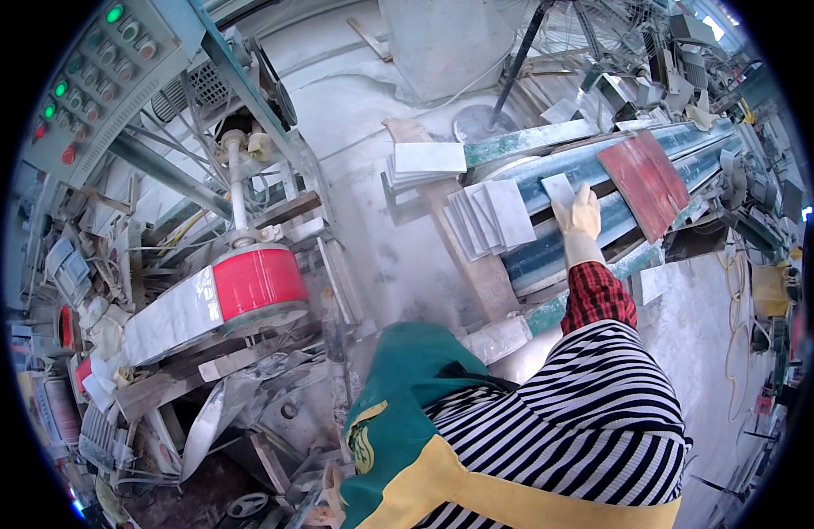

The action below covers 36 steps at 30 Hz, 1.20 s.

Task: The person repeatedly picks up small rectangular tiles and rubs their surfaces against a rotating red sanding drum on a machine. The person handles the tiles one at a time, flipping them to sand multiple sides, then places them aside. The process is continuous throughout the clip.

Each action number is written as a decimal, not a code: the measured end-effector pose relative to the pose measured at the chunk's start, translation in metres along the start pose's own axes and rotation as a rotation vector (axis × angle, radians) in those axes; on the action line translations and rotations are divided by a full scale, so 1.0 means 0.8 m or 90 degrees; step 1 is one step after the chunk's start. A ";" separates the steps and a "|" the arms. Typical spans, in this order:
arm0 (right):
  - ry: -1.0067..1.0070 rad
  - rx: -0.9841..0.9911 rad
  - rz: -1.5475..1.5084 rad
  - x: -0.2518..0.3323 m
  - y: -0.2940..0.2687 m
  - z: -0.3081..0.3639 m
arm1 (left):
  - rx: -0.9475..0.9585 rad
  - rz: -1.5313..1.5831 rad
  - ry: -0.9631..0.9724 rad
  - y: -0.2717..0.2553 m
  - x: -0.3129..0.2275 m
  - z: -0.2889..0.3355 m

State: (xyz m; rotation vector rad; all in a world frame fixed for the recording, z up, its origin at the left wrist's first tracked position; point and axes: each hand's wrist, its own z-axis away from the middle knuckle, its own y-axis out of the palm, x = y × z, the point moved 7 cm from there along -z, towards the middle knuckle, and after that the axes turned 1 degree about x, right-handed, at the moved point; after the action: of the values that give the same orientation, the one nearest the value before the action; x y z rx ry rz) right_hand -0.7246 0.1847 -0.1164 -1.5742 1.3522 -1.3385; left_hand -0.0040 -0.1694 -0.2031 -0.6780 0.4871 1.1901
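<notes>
My right hand (pixel 580 216), in a pale glove, reaches over a blue belt (pixel 612 166) at the right. Its thumb stands apart from the fingers, beside the near edge of a small white tile (pixel 559 190) lying on the belt. The hand looks open, its thumb touching or nearly touching the tile. Left of it, several grey-white tiles (pixel 511 212) lie overlapped like a fan, and another stack of tiles (pixel 430 159) sits behind them. A pinkish shape low beside my green apron (pixel 405 370) may be my left hand (pixel 331 495); its fingers cannot be made out.
A reddish board (pixel 643 183) lies across the belt just right of my hand. To the left are a machine with a red drum (pixel 261 280) and a control panel (pixel 97 84) with lit buttons. White dust coats the floor (pixel 385 234); scrap wood and cables crowd the left.
</notes>
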 end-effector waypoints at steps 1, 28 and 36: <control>0.019 0.046 0.040 -0.043 0.028 -0.008 | -0.008 0.001 -0.005 -0.001 -0.002 -0.002; -0.174 1.202 -0.811 0.519 -0.071 0.378 | 0.148 0.201 0.296 0.037 -0.227 0.072; -0.408 1.589 -0.683 0.558 -0.171 0.589 | 0.047 0.293 0.341 0.050 -0.262 0.133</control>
State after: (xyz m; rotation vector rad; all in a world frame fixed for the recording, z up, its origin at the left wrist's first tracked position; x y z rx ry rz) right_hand -0.2607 -0.2718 0.0106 -0.3031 -1.5956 -1.2834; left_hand -0.1069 -0.2274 0.0036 -0.8497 1.1788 1.4063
